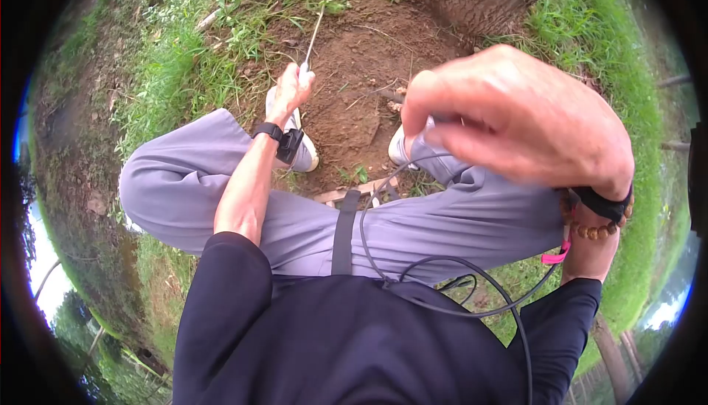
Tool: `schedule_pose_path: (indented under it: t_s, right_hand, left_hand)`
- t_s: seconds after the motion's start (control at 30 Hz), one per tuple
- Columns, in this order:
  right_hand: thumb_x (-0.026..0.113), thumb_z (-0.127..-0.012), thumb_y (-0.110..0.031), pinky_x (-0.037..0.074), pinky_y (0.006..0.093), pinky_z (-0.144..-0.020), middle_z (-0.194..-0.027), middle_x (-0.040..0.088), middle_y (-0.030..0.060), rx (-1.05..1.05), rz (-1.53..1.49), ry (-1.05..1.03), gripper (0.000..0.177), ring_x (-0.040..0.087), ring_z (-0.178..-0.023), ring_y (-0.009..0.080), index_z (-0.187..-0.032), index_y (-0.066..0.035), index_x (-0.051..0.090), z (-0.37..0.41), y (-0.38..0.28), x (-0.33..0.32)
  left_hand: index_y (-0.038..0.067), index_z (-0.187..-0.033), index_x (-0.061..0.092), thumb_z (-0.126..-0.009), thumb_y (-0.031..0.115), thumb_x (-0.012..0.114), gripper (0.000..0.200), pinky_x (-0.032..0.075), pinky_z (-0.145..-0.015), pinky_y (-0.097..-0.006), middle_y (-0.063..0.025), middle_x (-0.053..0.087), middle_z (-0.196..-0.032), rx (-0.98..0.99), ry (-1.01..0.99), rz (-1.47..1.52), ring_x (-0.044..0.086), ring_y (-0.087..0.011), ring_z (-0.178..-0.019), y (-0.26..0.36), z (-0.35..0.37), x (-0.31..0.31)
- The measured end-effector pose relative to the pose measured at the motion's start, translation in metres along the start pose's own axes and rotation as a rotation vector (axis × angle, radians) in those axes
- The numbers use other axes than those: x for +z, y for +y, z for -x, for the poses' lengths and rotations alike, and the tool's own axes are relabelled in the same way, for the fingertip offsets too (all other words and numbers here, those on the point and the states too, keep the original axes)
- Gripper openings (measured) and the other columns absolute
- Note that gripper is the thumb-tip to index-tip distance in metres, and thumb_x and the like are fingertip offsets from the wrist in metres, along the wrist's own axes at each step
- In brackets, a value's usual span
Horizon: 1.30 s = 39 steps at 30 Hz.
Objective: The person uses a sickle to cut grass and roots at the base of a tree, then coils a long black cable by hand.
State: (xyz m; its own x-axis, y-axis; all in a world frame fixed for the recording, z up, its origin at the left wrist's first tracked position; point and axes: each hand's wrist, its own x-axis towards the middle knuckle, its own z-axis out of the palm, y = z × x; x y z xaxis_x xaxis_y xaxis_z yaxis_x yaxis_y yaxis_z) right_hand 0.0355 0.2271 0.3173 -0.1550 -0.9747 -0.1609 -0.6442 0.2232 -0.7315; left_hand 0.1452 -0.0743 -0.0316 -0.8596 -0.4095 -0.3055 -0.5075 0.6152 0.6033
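Two hands, left hand [291, 89] fingers closed round thin stalk [315, 32], right hand [516, 121] fingers pinching grey cable [363, 220]

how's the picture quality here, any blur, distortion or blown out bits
Head view: strong fisheye, black corners, curved rim; the right hand on the cable looms large and soft near the lens; the left hand gripping the thin stick looks sharper; light is flat, no hard shadows; sky patches at the edges are blown out.

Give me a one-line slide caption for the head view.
Left hand grips a thin pale stick over bare brown soil; right hand pinches a dark cable.
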Motion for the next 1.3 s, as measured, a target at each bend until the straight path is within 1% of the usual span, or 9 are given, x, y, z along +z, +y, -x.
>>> schedule_pose_path:
  t_s: [0.1, 0.2, 0.27, 0.37, 0.67, 0.83, 0.97, 1.07, 1.3]
  right_hand:
    - [0.060, -0.075, -0.005, 0.051, 0.0380, -0.060, -0.072, 0.061, 0.0099, 0.031, -0.048, -0.262, 0.011, 0.063, -0.069, 0.0293, -0.087, -0.006, 0.060, 0.005, -0.014, -0.003]
    - [0.062, -0.075, -0.009, 0.051, 0.0381, -0.053, -0.071, 0.059, 0.0079, 0.093, 0.121, -0.291, 0.009, 0.062, -0.063, 0.0276, -0.082, -0.006, 0.057, 0.015, -0.026, 0.015]
    - [0.058, -0.078, -0.010, 0.048, 0.0398, -0.050, -0.069, 0.053, 0.0082, -0.068, 0.010, -0.271, 0.010, 0.059, -0.057, 0.0286, -0.085, -0.005, 0.052, 0.021, -0.037, 0.039]
    - [0.055, -0.076, -0.006, 0.050, 0.0362, -0.055, -0.077, 0.053, 0.0140, -0.181, -0.294, -0.232, 0.013, 0.061, -0.062, 0.0283, -0.085, 0.003, 0.050, 0.027, -0.056, 0.077]
    - [0.059, -0.075, -0.004, 0.048, 0.0375, -0.058, -0.075, 0.046, 0.0148, 0.008, -0.274, -0.162, 0.019, 0.059, -0.066, 0.0296, -0.087, 0.000, 0.044, 0.046, -0.070, 0.110]
    - [0.056, -0.087, -0.008, 0.049, 0.0415, -0.066, -0.089, 0.055, 0.0200, 0.067, -0.494, 0.107, 0.043, 0.060, -0.077, 0.0360, -0.124, 0.002, 0.038, 0.052, -0.064, 0.133]
    - [0.056, -0.089, -0.009, 0.050, 0.0407, -0.069, -0.102, 0.059, 0.0208, 0.238, -0.717, 0.041, 0.055, 0.061, -0.083, 0.0380, -0.136, -0.001, 0.029, 0.056, -0.061, 0.132]
    - [0.056, -0.092, -0.011, 0.050, 0.0338, -0.069, -0.103, 0.062, 0.0145, 0.519, -1.060, 0.017, 0.052, 0.063, -0.074, 0.0225, -0.137, -0.006, 0.030, 0.067, -0.066, 0.132]
    - [0.054, -0.094, -0.014, 0.046, 0.0221, -0.051, -0.094, 0.061, 0.0108, 0.684, -1.253, 0.291, 0.048, 0.056, -0.056, 0.0101, -0.136, -0.005, 0.032, 0.100, -0.075, 0.118]
  left_hand:
    - [0.003, -0.091, 0.043, -0.089, 0.025, 0.061, 0.029, 0.046, -0.047, -0.0293, -0.0050, 0.054, -0.068, -0.125, -0.319, 0.290, 0.056, -0.0130, -0.054, -0.014, 0.016, 0.017]
    - [0.003, -0.090, 0.043, -0.087, 0.024, 0.061, 0.027, 0.046, -0.047, -0.0307, -0.0054, 0.053, -0.068, -0.115, -0.318, 0.240, 0.055, -0.0142, -0.054, -0.037, 0.012, 0.038]
    - [0.001, -0.089, 0.046, -0.081, 0.024, 0.065, 0.031, 0.049, -0.058, -0.0404, -0.0178, 0.060, -0.077, -0.141, -0.349, -0.044, 0.063, -0.0293, -0.069, -0.017, 0.012, 0.023]
    - [0.000, -0.090, 0.047, -0.078, 0.026, 0.064, 0.033, 0.049, -0.063, -0.0429, -0.0218, 0.061, -0.083, -0.032, -0.305, -0.122, 0.063, -0.0340, -0.077, -0.035, 0.004, 0.023]
    - [0.001, -0.084, 0.050, -0.080, 0.024, 0.064, 0.028, 0.050, -0.043, -0.0341, -0.0112, 0.059, -0.070, -0.237, -0.376, 0.249, 0.062, -0.0220, -0.056, -0.010, 0.010, 0.039]
    - [0.006, -0.082, 0.047, -0.090, 0.024, 0.056, 0.021, 0.037, -0.039, -0.0261, -0.0010, 0.050, -0.064, -0.346, -0.291, 0.775, 0.047, -0.0098, -0.047, 0.046, 0.011, -0.010]
    - [0.008, -0.083, 0.050, -0.091, 0.027, 0.056, 0.022, 0.035, -0.040, -0.0243, 0.0008, 0.049, -0.065, -0.230, -0.258, 0.715, 0.045, -0.0076, -0.048, 0.082, 0.009, -0.058]
    - [0.007, -0.083, 0.052, -0.090, 0.026, 0.059, 0.022, 0.033, -0.042, -0.0218, 0.0024, 0.049, -0.063, -0.049, -0.213, 0.601, 0.043, -0.0053, -0.047, 0.111, 0.024, -0.102]
    - [0.003, -0.103, 0.057, -0.088, 0.015, 0.063, 0.021, 0.036, -0.045, -0.0170, 0.0042, 0.052, -0.068, 0.215, -0.257, 0.527, 0.045, -0.0015, -0.051, 0.169, 0.096, -0.167]
